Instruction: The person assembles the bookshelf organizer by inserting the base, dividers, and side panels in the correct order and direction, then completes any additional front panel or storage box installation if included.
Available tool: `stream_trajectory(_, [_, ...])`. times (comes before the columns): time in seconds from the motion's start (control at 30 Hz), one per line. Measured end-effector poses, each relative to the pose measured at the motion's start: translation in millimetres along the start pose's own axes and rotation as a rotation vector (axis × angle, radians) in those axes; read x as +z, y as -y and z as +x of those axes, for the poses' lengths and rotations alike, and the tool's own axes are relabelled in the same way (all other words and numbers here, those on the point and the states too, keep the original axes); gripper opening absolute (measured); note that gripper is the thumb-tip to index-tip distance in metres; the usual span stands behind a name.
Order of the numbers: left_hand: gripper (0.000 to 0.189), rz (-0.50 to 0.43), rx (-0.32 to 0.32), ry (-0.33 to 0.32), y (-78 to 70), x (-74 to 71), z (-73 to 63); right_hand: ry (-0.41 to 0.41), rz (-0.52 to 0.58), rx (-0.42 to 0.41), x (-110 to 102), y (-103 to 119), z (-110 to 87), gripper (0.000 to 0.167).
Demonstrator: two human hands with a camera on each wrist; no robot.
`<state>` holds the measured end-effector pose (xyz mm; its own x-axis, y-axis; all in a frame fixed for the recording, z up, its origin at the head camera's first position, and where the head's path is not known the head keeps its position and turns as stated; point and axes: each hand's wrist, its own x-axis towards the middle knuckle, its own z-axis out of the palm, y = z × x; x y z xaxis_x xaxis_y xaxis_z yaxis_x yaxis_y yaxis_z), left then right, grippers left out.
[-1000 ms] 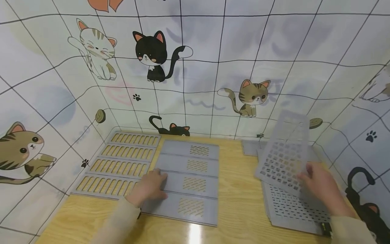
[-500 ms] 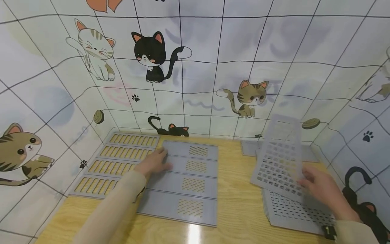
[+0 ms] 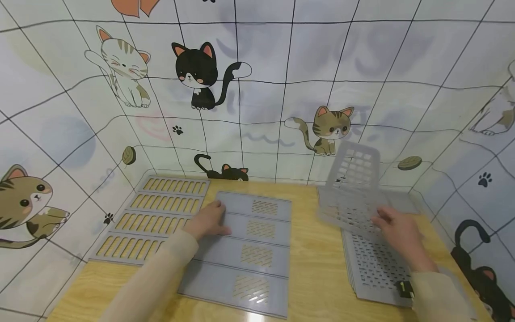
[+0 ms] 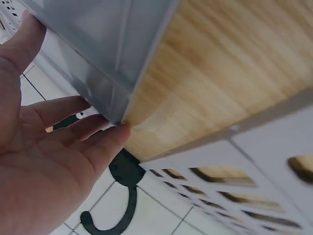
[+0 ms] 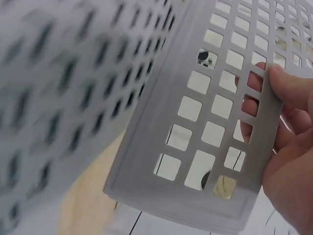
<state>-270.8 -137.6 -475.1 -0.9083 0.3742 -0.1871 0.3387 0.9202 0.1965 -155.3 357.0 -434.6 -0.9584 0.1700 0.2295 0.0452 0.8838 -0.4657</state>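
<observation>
In the head view my right hand pinches the edge of a thin grey keyboard frame with rows of square key cut-outs. It is raised and tilted above a stack of grey slotted panels, partly blurred. The right wrist view has the thumb on the near face and fingertips showing through the holes. My left hand lies at the left edge of a grey panel set with four crosswise bands and small slanted slots. In the left wrist view its fingertips touch the panel's corner, the thumb spread further along the edge.
A grey panel with rows of long slots lies at the left of the wooden table. More flat grey sheets lie behind the right stack. Cat-printed cloth walls enclose the back and sides.
My right hand moves left and slightly up, and the keyboard frame swings left and tilts. My left hand slides up the left panel edge; the banded panels shift slightly towards me.
</observation>
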Motion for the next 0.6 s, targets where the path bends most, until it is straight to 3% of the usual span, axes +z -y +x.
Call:
stream_trajectory(0.1, [0.089,0.051,0.014,-0.021,-7.2,-2.9,-2.8,0.010,0.015,-0.010,8.7,15.0,16.1,0.022])
stream_trajectory(0.27, [0.083,0.099,0.045,-0.063,-14.4,-3.5,-4.5,0.002,0.002,-0.098,23.0,30.7,38.8,0.020])
stream_trajectory(0.6, [0.089,0.113,0.016,-0.047,-16.0,-0.5,-4.0,0.045,0.001,-0.113,39.8,37.4,53.3,0.027])
